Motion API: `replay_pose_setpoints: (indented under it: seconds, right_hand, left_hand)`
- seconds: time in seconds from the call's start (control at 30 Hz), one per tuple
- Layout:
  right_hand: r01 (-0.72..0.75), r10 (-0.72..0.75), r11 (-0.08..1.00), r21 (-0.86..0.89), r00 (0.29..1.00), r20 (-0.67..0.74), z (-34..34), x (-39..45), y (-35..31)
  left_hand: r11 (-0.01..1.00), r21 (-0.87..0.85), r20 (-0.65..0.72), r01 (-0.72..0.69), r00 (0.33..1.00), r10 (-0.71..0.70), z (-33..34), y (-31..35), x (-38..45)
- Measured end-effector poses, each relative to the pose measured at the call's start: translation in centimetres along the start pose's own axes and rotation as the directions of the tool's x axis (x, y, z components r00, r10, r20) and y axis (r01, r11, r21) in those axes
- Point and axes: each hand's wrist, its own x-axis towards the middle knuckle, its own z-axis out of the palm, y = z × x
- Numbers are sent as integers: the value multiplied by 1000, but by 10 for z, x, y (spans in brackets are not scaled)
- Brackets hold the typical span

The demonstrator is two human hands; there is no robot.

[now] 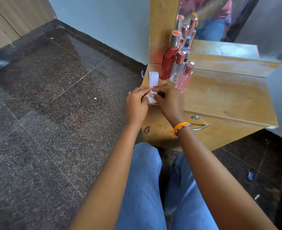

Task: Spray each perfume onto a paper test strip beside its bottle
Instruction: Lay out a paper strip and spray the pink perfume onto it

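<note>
White paper test strips [153, 80] lie in a small stack at the left edge of the wooden dresser top [223, 97]. My left hand [137, 103] and my right hand [169, 100] both pinch the near end of the strips. Just behind the strips stand three perfume bottles: a tall red bottle [169, 62] with a silver cap, a clear bottle [177, 70] with a rose-gold cap, and a pink bottle [185, 78] with a rose-gold cap. All three are capped and upright.
A mirror [219, 22] rises behind the bottles and reflects them. Below the top is a drawer with a metal handle [200, 127] and a lock. Dark granite floor [54, 113] lies to the left. My knees in blue jeans are under my arms.
</note>
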Motion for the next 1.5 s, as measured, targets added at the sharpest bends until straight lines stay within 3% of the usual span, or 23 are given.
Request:
replay_pose_setpoints:
  seconds: [0.1,0.3,0.47,0.63,0.87,1.03,1.2,1.33,1.5]
  right_hand:
    - [-37,42,996,76,998,-57,2,0,-3]
    - [94,-70,986,139,983,-171,5,-15,-2]
    - [10,17,985,170,988,-156,-2,-5,-4]
    - [110,-68,966,233,981,-183,-14,-16,-15]
    - [212,-103,937,278,927,-360,-52,-47,-17]
    - [185,17,913,365,874,-485,-77,-48,0]
    - [70,199,883,463,839,-506,-84,-44,26]
    - [-102,247,935,341,875,-416,-82,-39,45]
    - [-124,140,990,70,939,-314,-81,-34,55]
  left_hand:
    - [1000,12,-8,-7,1000,7,0,-1,1]
    - [1000,19,1,1,1000,-1,1,-1,1]
    - [1000,-4,-4,23,1000,-23,3,1,-1]
    - [999,29,6,38,999,-38,1,5,-1]
    - [989,137,27,56,998,-60,4,12,-3]
    - [989,148,1,19,1000,-19,6,19,-5]
    - [989,102,-44,-110,992,115,14,33,-12]
    - [991,28,-22,-131,991,131,29,50,-10]
    - [997,-40,-34,-73,997,71,45,62,-3]
